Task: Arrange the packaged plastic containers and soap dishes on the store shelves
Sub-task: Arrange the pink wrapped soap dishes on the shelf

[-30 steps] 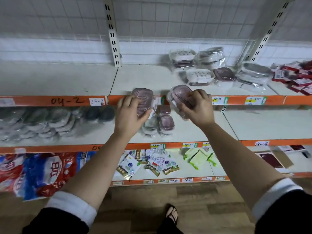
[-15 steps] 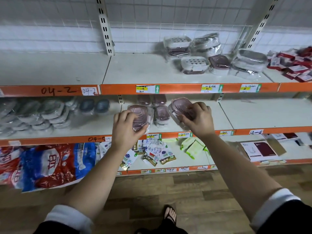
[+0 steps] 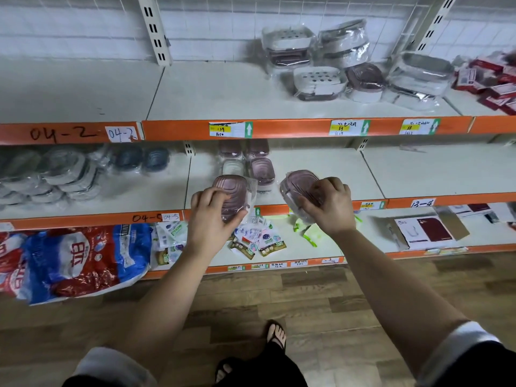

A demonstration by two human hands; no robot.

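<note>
At the middle shelf (image 3: 321,174), both soap dishes are lower now.
Head view: the left hand (image 3: 212,219) has its grip curled round the left soap dish (image 3: 230,187), the right hand (image 3: 328,208) round the right soap dish (image 3: 297,181), both by the pink row (image 3: 261,169), so putting down looks next.

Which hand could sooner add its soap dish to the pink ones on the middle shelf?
Probably left: the left hand holds its soap dish directly before the shelved group; the right hand is farther aside.
</note>
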